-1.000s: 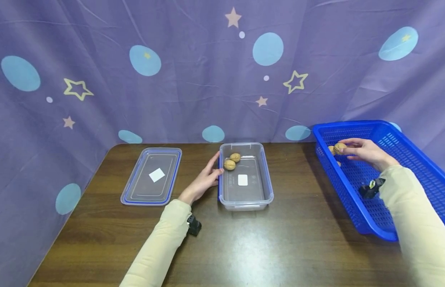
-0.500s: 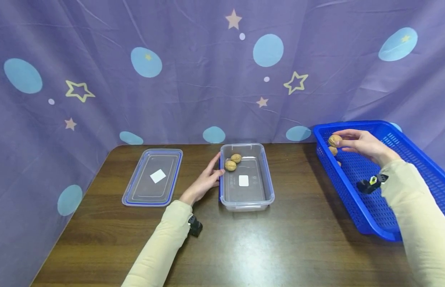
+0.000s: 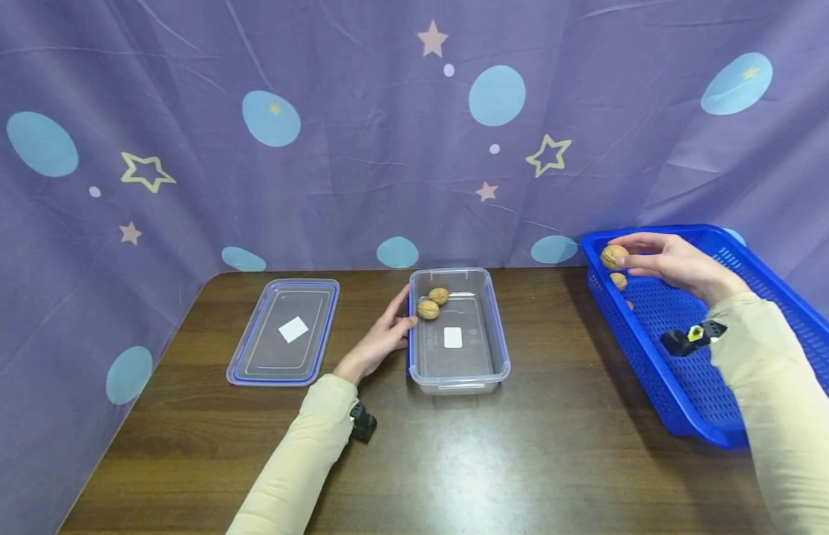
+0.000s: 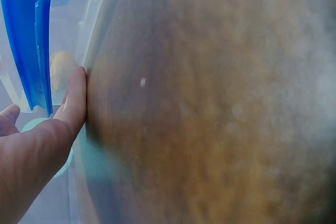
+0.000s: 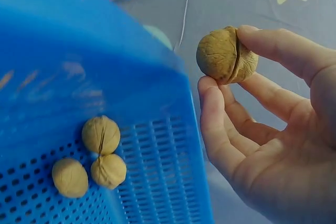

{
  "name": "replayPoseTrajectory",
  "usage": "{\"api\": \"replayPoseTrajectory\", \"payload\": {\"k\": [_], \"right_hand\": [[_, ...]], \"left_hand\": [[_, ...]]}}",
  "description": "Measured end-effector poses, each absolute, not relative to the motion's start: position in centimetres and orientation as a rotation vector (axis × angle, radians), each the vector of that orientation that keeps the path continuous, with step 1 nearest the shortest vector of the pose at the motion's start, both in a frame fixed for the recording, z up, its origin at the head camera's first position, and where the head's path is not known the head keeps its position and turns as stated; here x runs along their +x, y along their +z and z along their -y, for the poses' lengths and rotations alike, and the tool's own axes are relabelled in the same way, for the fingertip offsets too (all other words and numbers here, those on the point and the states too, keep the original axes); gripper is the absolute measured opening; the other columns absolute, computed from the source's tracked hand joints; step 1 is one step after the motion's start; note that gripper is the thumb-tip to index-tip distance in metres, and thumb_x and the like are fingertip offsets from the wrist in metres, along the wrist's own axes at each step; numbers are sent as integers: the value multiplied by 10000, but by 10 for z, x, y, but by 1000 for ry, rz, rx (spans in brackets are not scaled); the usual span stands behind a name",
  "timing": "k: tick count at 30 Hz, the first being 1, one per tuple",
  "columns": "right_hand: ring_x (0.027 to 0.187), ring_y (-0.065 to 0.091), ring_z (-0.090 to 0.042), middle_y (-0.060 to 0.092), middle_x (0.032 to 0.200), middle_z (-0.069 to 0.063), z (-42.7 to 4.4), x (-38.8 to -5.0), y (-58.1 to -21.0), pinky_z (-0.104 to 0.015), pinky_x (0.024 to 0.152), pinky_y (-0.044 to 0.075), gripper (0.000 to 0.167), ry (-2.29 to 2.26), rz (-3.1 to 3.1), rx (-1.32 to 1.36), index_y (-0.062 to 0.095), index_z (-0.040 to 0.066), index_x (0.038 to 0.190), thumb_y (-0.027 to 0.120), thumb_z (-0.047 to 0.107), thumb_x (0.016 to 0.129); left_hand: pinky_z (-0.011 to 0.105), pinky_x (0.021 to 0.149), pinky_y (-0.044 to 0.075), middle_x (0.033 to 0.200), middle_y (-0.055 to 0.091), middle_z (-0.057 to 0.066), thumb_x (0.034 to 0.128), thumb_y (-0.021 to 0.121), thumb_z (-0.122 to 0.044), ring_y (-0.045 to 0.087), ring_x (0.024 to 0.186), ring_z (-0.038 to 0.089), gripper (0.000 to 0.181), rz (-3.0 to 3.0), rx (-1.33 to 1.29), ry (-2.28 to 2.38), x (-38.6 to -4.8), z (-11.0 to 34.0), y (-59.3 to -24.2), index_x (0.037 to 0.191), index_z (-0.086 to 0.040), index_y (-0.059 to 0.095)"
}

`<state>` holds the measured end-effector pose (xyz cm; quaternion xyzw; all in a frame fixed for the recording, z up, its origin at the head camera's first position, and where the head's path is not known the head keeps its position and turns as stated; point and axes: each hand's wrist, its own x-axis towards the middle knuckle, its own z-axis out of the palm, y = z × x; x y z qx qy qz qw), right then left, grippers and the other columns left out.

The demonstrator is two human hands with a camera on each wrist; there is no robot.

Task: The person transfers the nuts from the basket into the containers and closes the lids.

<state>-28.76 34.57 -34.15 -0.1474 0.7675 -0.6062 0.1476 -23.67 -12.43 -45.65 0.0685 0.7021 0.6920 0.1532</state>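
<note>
Between thumb and fingertips, my right hand [image 3: 682, 264] pinches a walnut [image 5: 226, 56] above the far left corner of the blue basket [image 3: 668, 401]. Three more walnuts [image 5: 71, 177] lie in that basket, best seen in the right wrist view. My left hand [image 3: 379, 340] rests against the left side of a clear plastic container [image 3: 464, 383], fingers fairly straight along its wall. Inside the container, two walnuts [image 3: 428, 310] sit together near the far left corner. The left wrist view shows the thumb and fingers by the container's blue side clip [image 4: 29, 45].
A clear lid [image 3: 281, 364] with a blue seal and a white square lies on the wooden table [image 3: 388, 483], left of the container. Behind the table hangs a purple curtain [image 3: 361, 111]. Bare wood separates container and basket.
My right hand has lifted the walnut and carried it up and leftward, from inside the basket toward its far left rim. My left hand keeps its place at the container.
</note>
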Motion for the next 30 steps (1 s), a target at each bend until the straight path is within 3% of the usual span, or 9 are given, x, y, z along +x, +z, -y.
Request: {"api": "replayPoseTrajectory", "payload": {"k": [5, 12, 20, 30], "right_hand": [[930, 635, -65, 675, 1056, 80, -334, -287, -339, -208, 785, 544, 308, -1676, -2261, -448, 657, 187, 1177, 570, -1, 949], [951, 626, -76, 666, 1091, 89, -314, -286, -337, -227, 795, 527, 391, -1555, -2370, -515, 538, -22, 1322, 600, 50, 942], [967, 629, -102, 628, 1162, 30, -293, -287, -339, -259, 843, 516, 476, -1453, -2402, -465, 494, -46, 1351, 639, 134, 935], [950, 613, -84, 649, 1093, -5, -265, -289, -349, -228, 820, 522, 462, -1462, -2329, -568, 495, -104, 1315, 639, 86, 919]], "left_hand": [[489, 971, 466, 1157, 477, 278, 994, 450, -77, 564, 1073, 379, 688, -2021, 199, 1984, -237, 125, -457, 1567, -258, 117], [476, 960, 477, 1174, 479, 292, 994, 449, -79, 567, 1077, 390, 684, -2017, 205, 1991, -236, 126, -457, 1567, -261, 122], [490, 972, 464, 1189, 471, 309, 997, 441, -84, 554, 1098, 415, 682, -2016, 219, 1988, -235, 125, -455, 1568, -256, 110], [502, 984, 450, 1206, 461, 327, 993, 457, -80, 519, 1137, 449, 703, -2024, 214, 1979, -237, 125, -456, 1569, -250, 90]]}}
